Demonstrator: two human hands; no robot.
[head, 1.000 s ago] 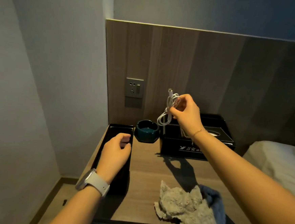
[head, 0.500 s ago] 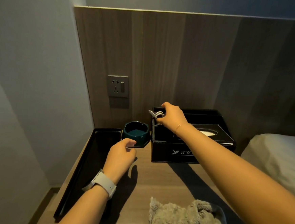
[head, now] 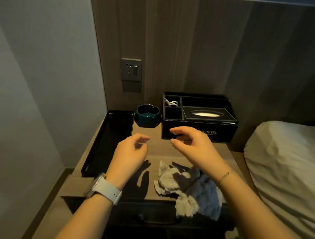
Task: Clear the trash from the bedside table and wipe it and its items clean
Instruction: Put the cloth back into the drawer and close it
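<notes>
- Wood-grain panelling backs the bedside table (head: 169,150), with a wall socket (head: 131,69) above its left rear corner and a bed (head: 289,163) to the right.
- What has changed: a second ago the right hand (head: 194,146) held a coiled white cable (head: 171,103) up in the air; half a second ago it was lowering it into the black organiser box (head: 199,122). Now the cable lies in the box's rear-left compartment and the hand has come away.
- Both hands hover above the tabletop holding nothing: the right one with fingers loosely curved and apart, the left hand (head: 129,153) (white watch on its wrist) relaxed, thumb near forefinger, pinching nothing that I can see.
- Other items stand where they did: the teal ashtray (head: 148,116) between the black tray (head: 109,142) and the box, tissues showing through the box's lid.
- The crumpled cloth (head: 185,187) lies at the front edge, just below the right wrist, partly hanging over.
- My reading: the cable is dealt with, so taking up the cloth again is the likely next step (no trash shows on the surface).
</notes>
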